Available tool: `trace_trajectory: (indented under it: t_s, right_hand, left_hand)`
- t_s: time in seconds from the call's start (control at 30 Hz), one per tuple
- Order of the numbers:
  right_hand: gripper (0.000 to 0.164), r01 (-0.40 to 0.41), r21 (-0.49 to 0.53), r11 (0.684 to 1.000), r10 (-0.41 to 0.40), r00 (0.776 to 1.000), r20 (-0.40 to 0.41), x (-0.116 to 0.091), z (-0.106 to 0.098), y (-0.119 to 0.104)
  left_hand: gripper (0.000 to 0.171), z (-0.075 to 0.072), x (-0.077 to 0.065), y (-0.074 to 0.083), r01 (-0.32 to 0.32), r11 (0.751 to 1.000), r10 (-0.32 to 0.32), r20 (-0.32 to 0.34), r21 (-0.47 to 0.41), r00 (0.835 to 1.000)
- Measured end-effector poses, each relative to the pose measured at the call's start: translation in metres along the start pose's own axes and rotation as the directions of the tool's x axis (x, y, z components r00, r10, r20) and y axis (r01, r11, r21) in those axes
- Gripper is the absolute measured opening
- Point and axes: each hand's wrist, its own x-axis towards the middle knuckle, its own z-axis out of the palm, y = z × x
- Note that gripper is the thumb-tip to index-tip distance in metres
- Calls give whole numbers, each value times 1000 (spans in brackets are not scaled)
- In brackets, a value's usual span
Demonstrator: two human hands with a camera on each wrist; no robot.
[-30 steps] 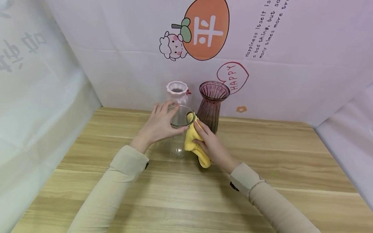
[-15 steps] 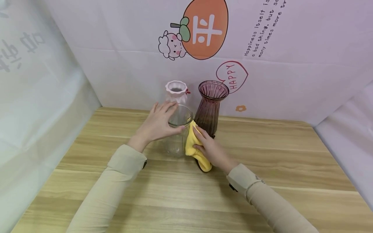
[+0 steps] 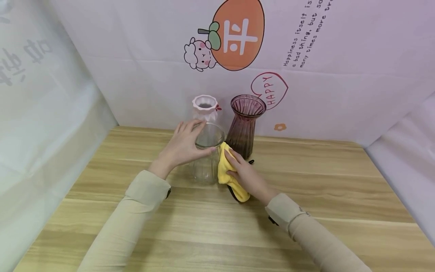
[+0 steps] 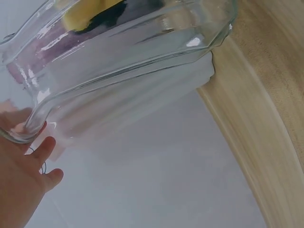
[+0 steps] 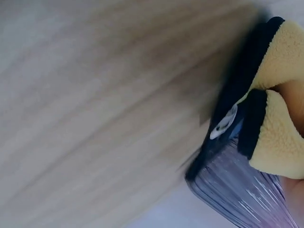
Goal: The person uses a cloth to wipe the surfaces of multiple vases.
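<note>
A clear glass vase (image 3: 205, 170) stands upright on the wooden table. My left hand (image 3: 184, 145) grips its flared rim, thumb on the near side and fingers on the far side. In the left wrist view the clear vase (image 4: 128, 61) crosses the top, and the left hand (image 4: 23, 175) is at its rim. My right hand (image 3: 249, 175) holds a yellow cloth (image 3: 225, 168) against the vase's right side, below the rim. In the right wrist view the cloth (image 5: 280, 137) shows its dark edging and a small white label; most of that hand is out of frame.
Behind the clear vase stands a white vase (image 3: 205, 107) with a scalloped rim. A ribbed purple glass vase (image 3: 244, 130) stands just beyond the right hand. The table (image 3: 190, 234) ends at a printed white backdrop (image 3: 146, 83).
The right hand has slid the yellow cloth down the side of the clear vase, away from the rim. The left hand keeps its grip, with barely any shift.
</note>
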Motion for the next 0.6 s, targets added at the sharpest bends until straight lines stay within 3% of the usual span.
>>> trace_trajectory:
  t_s: [0.13, 0.27, 0.6]
  right_hand:
    - [64, 72, 18, 997, -70, 993, -90, 6, -5, -1]
    - [63, 91, 31, 995, -86, 987, -137, 11, -11, -6]
    - [66, 17, 73, 997, -13, 998, -54, 9, -5, -6]
  left_hand:
    - [88, -1, 1, -1, -24, 1000, 24, 0, 7, 1000]
    - [88, -3, 1, -1, -45, 999, 45, 24, -8, 999]
    - [91, -3, 0, -1, -36, 999, 37, 42, -24, 998]
